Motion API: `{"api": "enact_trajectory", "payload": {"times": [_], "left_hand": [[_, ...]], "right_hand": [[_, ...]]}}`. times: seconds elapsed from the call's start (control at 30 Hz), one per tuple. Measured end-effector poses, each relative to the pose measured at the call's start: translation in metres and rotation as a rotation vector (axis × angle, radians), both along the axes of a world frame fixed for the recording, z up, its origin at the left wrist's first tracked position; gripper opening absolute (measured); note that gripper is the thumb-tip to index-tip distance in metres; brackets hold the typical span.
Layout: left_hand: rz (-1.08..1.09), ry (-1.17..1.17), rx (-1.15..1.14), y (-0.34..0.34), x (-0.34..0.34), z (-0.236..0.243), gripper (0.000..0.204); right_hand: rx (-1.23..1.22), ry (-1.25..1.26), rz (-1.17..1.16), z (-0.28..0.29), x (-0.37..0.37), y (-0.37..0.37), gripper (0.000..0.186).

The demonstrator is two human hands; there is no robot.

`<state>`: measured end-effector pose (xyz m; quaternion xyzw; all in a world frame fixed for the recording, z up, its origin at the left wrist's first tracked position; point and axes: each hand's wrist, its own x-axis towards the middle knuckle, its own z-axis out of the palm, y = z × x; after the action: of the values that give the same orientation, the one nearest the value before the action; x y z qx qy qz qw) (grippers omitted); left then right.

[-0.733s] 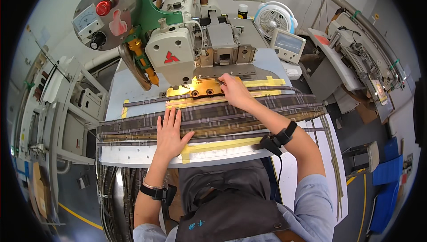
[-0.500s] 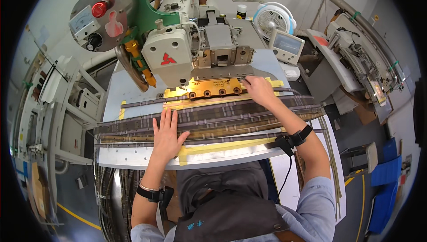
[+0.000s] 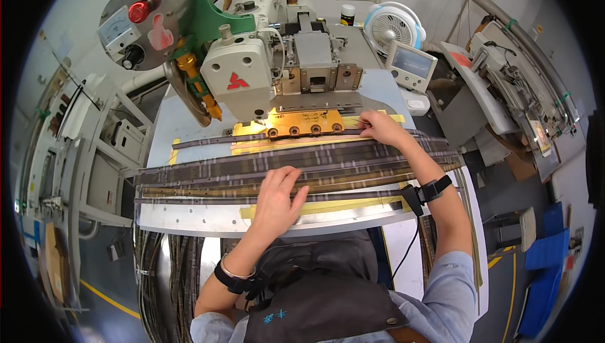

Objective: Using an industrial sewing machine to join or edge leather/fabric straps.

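Red emblem [image 3: 237, 81] on machine head [image 3: 234, 102], blue characters [image 3: 275, 316] on apron [image 3: 331, 308], writing [image 3: 313, 115] on orange plate [image 3: 305, 124]

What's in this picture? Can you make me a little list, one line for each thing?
Left hand: open above the plaid strips, thumb out; touching unclear
Right hand: fingers bent, past the block's right end; grip unclear
Block: orange, brightly lit, in front of the machine
Machine: mostly white, red mark
Fan: white and blue, behind the screen
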<state>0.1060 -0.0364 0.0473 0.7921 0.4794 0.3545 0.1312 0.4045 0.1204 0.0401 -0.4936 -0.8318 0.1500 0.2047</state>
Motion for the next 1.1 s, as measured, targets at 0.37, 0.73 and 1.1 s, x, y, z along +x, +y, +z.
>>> {"api": "enact_trajectory", "payload": {"times": [0.37,0.73,1.1], "left_hand": [[-0.06,-1.414,-0.962,0.002,0.002,-0.01,0.024],[0.065,-1.384,-0.605,-0.033,-0.02,-0.011,0.03],[0.167,-1.159,-0.467,-0.05,-0.031,-0.006,0.034]], "right_hand": [[-0.63,-0.05,0.779,0.092,-0.045,-0.088,0.018],[-0.69,0.187,0.641,0.029,-0.121,-0.074,0.034],[-0.394,0.175,0.607,0.03,-0.112,-0.078,0.024]]}}
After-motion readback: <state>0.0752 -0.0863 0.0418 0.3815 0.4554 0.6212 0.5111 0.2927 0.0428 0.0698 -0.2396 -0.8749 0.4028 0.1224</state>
